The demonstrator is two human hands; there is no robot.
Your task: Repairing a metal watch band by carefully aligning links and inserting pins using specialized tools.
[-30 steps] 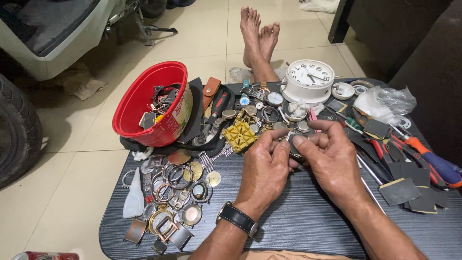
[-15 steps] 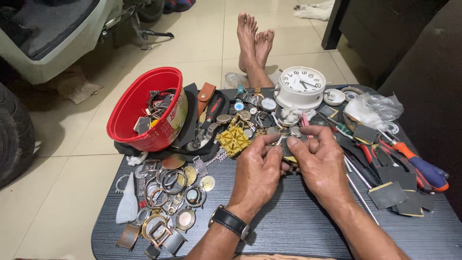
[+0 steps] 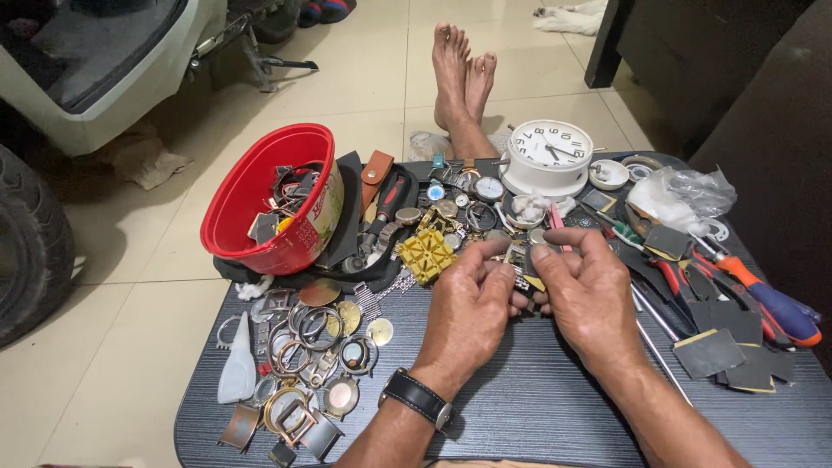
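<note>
Left hand: your left hand, a black wristwatch on its wrist, has its fingers curled, tips pinching a small metal watch part
Right hand: your right hand meets it from the other side, fingertips closed on the same part
Watch part: held between both hands just above the middle of the dark table; its exact kind is too small to tell
Left edge: a heap of watch cases and rings
Back left corner: a tipped red bowl holding odd bits
Back edge: a white alarm clock
Beyond your fingers: a yellow case holder
Right edge: an orange-handled screwdriver
</note>
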